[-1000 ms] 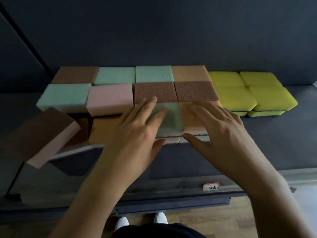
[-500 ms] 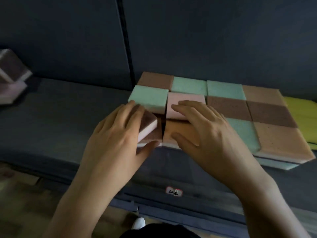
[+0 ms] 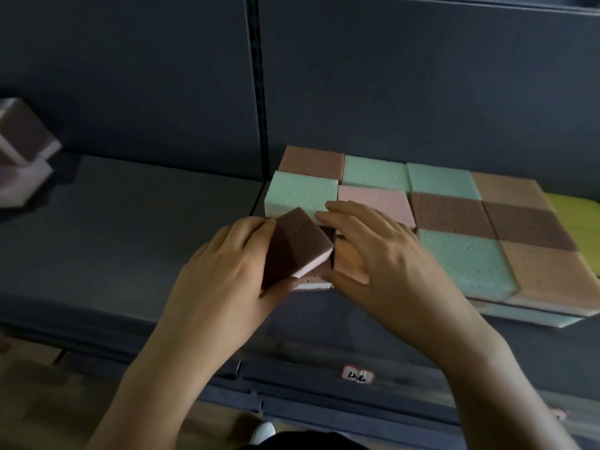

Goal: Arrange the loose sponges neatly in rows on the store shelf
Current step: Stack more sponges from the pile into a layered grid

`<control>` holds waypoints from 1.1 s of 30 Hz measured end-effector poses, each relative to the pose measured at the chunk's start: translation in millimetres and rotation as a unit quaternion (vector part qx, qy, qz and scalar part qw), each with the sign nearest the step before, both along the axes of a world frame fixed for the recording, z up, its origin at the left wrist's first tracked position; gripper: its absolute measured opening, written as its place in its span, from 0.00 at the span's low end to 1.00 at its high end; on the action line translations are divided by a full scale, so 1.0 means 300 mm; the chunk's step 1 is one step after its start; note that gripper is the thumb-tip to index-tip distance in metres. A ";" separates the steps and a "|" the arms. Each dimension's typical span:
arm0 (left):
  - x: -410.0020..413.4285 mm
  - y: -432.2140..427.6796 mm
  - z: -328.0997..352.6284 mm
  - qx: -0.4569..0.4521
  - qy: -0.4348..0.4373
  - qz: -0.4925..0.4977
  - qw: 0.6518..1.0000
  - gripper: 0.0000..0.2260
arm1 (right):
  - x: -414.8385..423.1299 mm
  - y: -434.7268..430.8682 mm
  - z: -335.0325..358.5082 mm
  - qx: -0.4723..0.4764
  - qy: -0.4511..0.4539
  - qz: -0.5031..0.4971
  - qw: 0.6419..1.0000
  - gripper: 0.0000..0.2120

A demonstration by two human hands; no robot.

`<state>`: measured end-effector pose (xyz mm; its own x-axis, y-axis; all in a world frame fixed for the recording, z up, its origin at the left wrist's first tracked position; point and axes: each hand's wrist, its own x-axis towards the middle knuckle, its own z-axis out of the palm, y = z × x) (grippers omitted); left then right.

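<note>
Sponges in green, pink, brown and orange lie in tight rows (image 3: 448, 216) on the dark shelf (image 3: 130, 248). My left hand (image 3: 224, 274) grips a brown-and-pink sponge (image 3: 295, 248), tilted above the front-left corner of the block, over another brown sponge (image 3: 313, 277). My right hand (image 3: 373, 254) rests with spread fingers on the orange sponge (image 3: 345, 259) beside it, fingertips touching the pink sponge (image 3: 376, 203). A green sponge (image 3: 300, 193) sits just behind.
Yellow sponges (image 3: 574, 219) lie at the right end. A loose pile of brown and pink sponges (image 3: 22, 151) sits at the far left of the shelf. A price tag (image 3: 357, 375) is on the shelf's front rail. A vertical upright (image 3: 258, 76) divides the back panel.
My view swung left along the shelf. My left hand took hold of the loose brown-and-pink sponge and lifted it tilted at the front-left corner; my right hand shifted left onto the orange sponge.
</note>
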<state>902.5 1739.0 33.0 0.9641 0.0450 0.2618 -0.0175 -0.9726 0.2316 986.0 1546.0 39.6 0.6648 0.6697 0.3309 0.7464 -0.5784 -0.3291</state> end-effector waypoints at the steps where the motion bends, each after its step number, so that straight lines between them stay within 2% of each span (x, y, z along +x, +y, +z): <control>1: -0.001 0.002 0.005 -0.011 -0.007 -0.018 1.000 0.30 | -0.001 -0.001 0.001 -0.023 -0.001 0.006 1.000 0.32; 4: 0.005 0.004 0.013 -0.038 -0.030 -0.067 0.997 0.32 | -0.002 -0.005 0.003 -0.056 0.001 0.007 0.998 0.37; 9: 0.038 -0.012 0.012 -0.030 -0.029 -0.120 0.992 0.31 | -0.010 -0.038 0.008 -0.010 0.022 -0.019 1.000 0.26; 13: 0.067 -0.036 0.009 -0.028 -0.031 -0.166 0.985 0.31 | -0.017 -0.089 0.013 -0.011 0.026 -0.050 0.998 0.22; 18: 0.096 -0.066 0.011 0.017 -0.035 -0.190 0.981 0.31 | -0.029 -0.151 0.022 0.042 0.019 -0.097 0.994 0.15; 21: 0.110 -0.083 0.007 0.014 -0.050 -0.188 0.981 0.26 | -0.043 -0.173 0.025 0.054 0.037 -0.118 0.991 0.19; 24: 0.118 -0.090 0.012 -0.003 -0.057 -0.189 0.980 0.26 | -0.054 -0.185 0.020 0.030 0.038 -0.096 0.994 0.30; 26: 0.121 -0.095 0.016 -0.002 -0.063 -0.188 0.980 0.26 | -0.054 -0.193 0.012 0.040 0.028 -0.096 0.994 0.29; 29: 0.124 -0.103 0.015 0.008 -0.077 -0.179 0.981 0.29 | -0.050 -0.192 0.010 0.074 0.025 -0.107 0.991 0.22; 33: 0.125 -0.115 0.019 0.026 -0.060 -0.179 0.982 0.39 | -0.040 -0.185 0.002 0.099 0.049 -0.124 0.986 0.22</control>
<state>939.9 1704.5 38.9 0.8780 -0.3064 0.3678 -0.3836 -0.9099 0.1579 973.9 1490.5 40.2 0.8359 0.4110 0.3639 0.5483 -0.6566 -0.5179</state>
